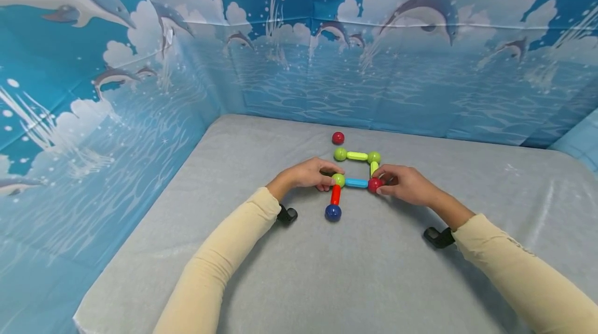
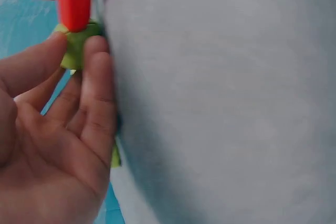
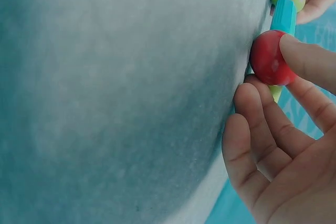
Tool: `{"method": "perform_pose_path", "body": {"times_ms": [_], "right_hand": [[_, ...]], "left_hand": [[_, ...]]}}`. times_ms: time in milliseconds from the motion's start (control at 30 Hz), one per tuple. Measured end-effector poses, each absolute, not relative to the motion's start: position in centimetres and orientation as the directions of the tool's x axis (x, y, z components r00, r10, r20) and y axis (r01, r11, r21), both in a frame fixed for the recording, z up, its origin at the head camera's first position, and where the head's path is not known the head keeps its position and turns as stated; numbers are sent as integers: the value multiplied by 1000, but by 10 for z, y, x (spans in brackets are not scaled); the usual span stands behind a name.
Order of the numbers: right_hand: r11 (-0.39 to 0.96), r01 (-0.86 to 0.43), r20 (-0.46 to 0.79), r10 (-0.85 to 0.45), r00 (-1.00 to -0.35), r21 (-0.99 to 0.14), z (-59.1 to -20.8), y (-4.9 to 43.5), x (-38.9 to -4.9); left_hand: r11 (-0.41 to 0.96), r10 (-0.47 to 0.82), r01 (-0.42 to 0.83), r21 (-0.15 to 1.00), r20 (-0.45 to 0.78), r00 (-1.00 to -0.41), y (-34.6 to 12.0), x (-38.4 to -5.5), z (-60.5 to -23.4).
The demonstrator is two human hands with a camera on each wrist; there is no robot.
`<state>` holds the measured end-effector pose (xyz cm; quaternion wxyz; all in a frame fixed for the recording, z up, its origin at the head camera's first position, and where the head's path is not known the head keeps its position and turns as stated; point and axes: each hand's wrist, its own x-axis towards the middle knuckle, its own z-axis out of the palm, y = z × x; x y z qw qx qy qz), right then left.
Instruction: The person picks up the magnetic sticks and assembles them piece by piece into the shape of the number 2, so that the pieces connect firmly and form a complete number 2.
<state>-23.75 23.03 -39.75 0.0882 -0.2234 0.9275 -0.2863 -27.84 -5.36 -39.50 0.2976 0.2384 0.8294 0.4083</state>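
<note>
My left hand point(image 1: 312, 173) pinches a lime green ball point(image 1: 338, 181) between thumb and fingers. From that ball a red rod point(image 1: 335, 195) runs toward me to a dark blue ball point(image 1: 333, 213). A light blue rod point(image 1: 356, 183) links the green ball to a glossy red ball point(image 3: 272, 59), which my right hand point(image 1: 405, 184) pinches with thumb and fingertips. Behind the red ball, a yellow-green rod point(image 1: 374, 168) leads to a second green ball point(image 1: 374, 157). Another yellow-green rod point(image 1: 357, 156) joins it to a third green ball point(image 1: 340, 154) at the back left.
A separate red ball point(image 1: 338, 138) lies behind the joined pieces. Everything rests on a grey cloth-covered table point(image 1: 374, 271). A blue dolphin-print curtain point(image 1: 299, 84) hangs along the back and left edges. Black wrist mounts point(image 1: 438, 238) stick out below both sleeves.
</note>
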Motion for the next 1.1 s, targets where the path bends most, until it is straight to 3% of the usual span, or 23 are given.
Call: {"method": "perform_pose_path", "body": {"times_ms": [100,233,367,567,1100], "right_hand": [[737,-365,-26,-460,-888,-569,-399,230,-236],[739,-362,-28,-457,-889,-569,-398,229,-237],[737,-357,-37,-458,-888,-574,-400,230,-239],[733,-346,-51,-459,-887,-586,-400,230,-239],[723,-324,-73,-459,-885,-610,-397,229,-239]], "left_hand": [[552,621,157,819,-278,-733,-55,-279,-393],[554,526,190,811,-164,-835,-61,-283,-386],[666,453,287,689,-68,-889,-66,-289,-382],[820,470,412,396,-58,-881,-69,-296,-389],[797,534,474,374,-72,-842,-69,-303,-396]]}}
